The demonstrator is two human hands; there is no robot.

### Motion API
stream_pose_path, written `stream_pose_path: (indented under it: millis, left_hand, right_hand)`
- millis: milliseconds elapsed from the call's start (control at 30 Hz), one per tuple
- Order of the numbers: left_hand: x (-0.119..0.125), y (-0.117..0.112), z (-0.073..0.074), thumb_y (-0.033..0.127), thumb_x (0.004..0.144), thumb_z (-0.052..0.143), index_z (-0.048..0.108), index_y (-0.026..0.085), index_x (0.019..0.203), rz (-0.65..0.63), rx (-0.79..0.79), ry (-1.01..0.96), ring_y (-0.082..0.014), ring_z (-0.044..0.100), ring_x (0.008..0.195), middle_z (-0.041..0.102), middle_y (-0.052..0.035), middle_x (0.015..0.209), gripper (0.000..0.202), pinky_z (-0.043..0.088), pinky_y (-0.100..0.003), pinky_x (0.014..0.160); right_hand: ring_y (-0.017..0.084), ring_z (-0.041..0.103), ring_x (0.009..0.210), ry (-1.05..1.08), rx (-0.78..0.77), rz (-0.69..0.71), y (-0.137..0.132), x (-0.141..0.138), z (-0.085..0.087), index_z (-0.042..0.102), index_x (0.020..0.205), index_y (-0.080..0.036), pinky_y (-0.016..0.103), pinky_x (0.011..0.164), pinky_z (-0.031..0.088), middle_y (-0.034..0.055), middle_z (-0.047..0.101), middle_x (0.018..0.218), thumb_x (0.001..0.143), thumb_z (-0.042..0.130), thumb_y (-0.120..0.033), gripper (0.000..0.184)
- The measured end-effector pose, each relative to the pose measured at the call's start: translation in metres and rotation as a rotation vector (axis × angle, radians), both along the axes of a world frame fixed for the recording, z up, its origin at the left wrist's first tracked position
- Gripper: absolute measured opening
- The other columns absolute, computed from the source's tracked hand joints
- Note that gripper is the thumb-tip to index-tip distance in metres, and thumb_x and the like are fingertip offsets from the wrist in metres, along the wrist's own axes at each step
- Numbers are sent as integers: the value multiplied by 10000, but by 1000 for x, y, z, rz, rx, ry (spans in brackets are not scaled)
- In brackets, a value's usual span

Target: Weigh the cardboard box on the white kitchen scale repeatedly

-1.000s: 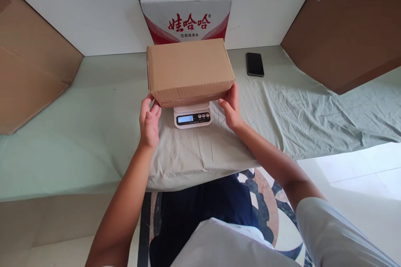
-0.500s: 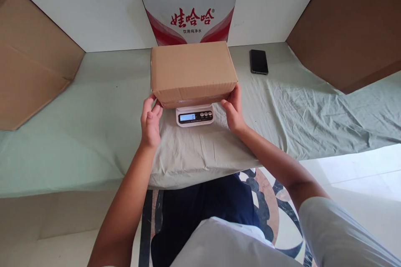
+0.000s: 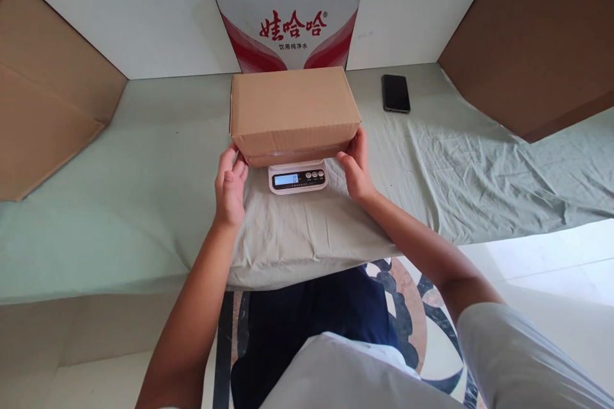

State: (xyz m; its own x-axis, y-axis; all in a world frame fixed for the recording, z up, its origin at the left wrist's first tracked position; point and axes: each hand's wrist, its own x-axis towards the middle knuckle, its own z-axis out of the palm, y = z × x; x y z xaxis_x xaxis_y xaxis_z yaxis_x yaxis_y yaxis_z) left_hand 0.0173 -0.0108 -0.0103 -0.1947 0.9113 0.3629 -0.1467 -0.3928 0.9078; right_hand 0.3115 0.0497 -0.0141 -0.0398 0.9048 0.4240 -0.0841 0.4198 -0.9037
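Note:
A closed brown cardboard box (image 3: 295, 102) sits over a white digital scale (image 3: 298, 190), covering all but the scale's front panel. The lit display seems to read 0. At the box's near left corner, my left hand (image 3: 230, 188) supports the lower edge, fingers partly under it. My right hand (image 3: 357, 169) grips the near right corner, its fingers against the side and the thumb toward the front. Whether the box's underside touches the weighing plate is hidden.
A pale green cloth (image 3: 144, 204) covers the surface. Behind the box stands a white and red carton (image 3: 292, 29) against white panels. A black phone (image 3: 396, 94) lies at the back right. Large cardboard pieces stand left (image 3: 52, 89) and right (image 3: 537, 57).
The box has shifted very slightly, its far edge a little lower and its right corner a little to the left. Both hands keep nearly the same place on it.

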Motion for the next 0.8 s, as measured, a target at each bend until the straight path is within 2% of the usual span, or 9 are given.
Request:
stream_pose_path:
  millis: [100, 267, 367, 500, 600, 667, 800]
  left_hand:
    - [-1, 0, -1, 924, 936, 703, 727, 349, 1558, -18, 14, -4, -428, 422, 1757, 585, -122, 1761, 848, 271, -604, 1472]
    - [-3, 1, -5, 910, 948, 702, 729, 388, 1564, -28, 27, -6, -408, 454, 1739, 606, -97, 1742, 808, 288, -592, 1465]
    - [-3, 1, -6, 893, 960, 701, 727, 380, 1570, -17, 34, 5, -403, 412, 1766, 593, -89, 1757, 797, 279, -584, 1474]
    - [-10, 3, -5, 882, 969, 692, 724, 411, 1566, 84, 85, -8, -364, 295, 1823, 517, -37, 1834, 761, 224, -545, 1501]
    - [-19, 4, -3, 867, 992, 658, 725, 452, 1550, 125, 55, -42, -323, 256, 1838, 517, 7, 1840, 698, 228, -516, 1503]
    - [-23, 4, -2, 881, 1004, 611, 721, 471, 1550, 124, 10, -57, -304, 256, 1839, 518, 27, 1842, 691, 252, -499, 1497]
    - [-26, 6, -2, 967, 1006, 465, 678, 477, 1600, 141, -38, 1, -299, 269, 1835, 490, 24, 1865, 799, 294, -491, 1481]
  right_hand:
    - [354, 494, 1639, -23, 8, -3, 1, 1, -1, 442, 1593, -418, 638, 1456, 383, 62, 562, 1699, 885, 729, -801, 854]
    - [357, 505, 1629, -40, 14, -10, 2, 1, -5, 419, 1601, -421, 649, 1441, 395, 63, 563, 1694, 884, 710, -812, 867]
    - [359, 503, 1646, -33, 29, -23, 3, 1, -3, 422, 1598, -426, 664, 1447, 391, 63, 554, 1710, 875, 708, -829, 875]
    - [371, 363, 1782, 32, 53, -86, 8, 6, 4, 431, 1605, -453, 677, 1511, 280, 24, 455, 1820, 819, 719, -883, 942]
    - [368, 303, 1826, 121, 22, -139, 12, 9, 7, 468, 1570, -459, 673, 1532, 229, -2, 426, 1840, 791, 739, -880, 926]
    - [363, 349, 1808, 154, -19, -150, 12, 8, 7, 502, 1532, -448, 672, 1525, 259, 6, 460, 1816, 795, 744, -861, 879]
    - [315, 488, 1734, 191, -120, -160, 11, 6, 6, 558, 1437, -434, 638, 1505, 339, 5, 562, 1719, 881, 687, -766, 661]
